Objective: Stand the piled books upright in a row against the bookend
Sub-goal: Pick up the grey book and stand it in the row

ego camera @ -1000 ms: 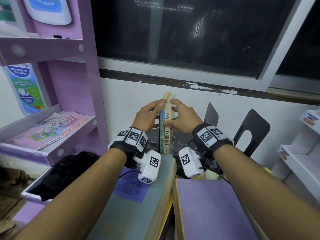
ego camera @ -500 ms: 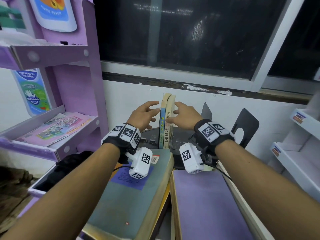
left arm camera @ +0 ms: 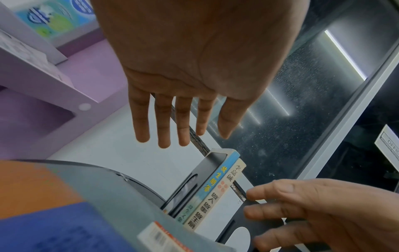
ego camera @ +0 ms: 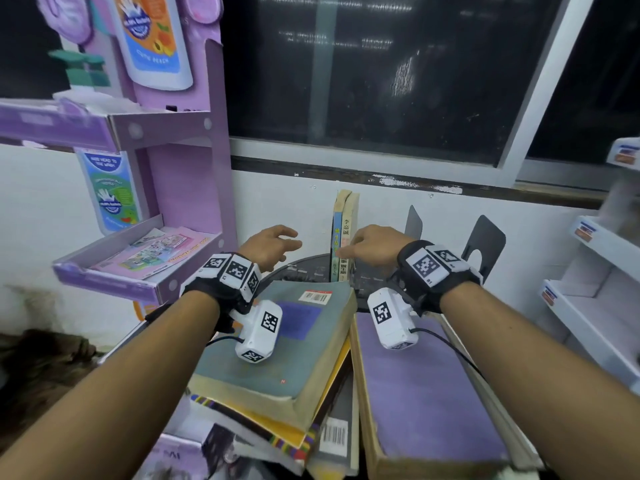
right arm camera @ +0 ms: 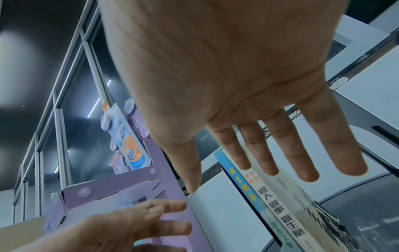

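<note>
Two thin books, one with a blue spine (ego camera: 336, 237) and one with a cream spine (ego camera: 348, 233), stand upright side by side near the wall. In the left wrist view a black bookend (left arm camera: 192, 179) stands against the blue book (left arm camera: 218, 180). My left hand (ego camera: 287, 244) hovers open to their left, apart from them, its fingers (left arm camera: 164, 122) straight. My right hand (ego camera: 349, 249) is open just right of the cream book (right arm camera: 278, 206), and I cannot tell whether it touches. Piled books lie flat in front: a grey-green one (ego camera: 304, 355) and a purple one (ego camera: 426, 393).
Two more black bookends (ego camera: 414, 221) (ego camera: 485, 244) stand behind my right wrist. A purple display shelf (ego camera: 138, 271) is on the left, white shelves (ego camera: 588, 306) on the right, and a dark window above the wall. The books stand on a dark round surface (ego camera: 304, 268).
Both hands have let go of the two upright books and drawn back and apart. The books stay standing.
</note>
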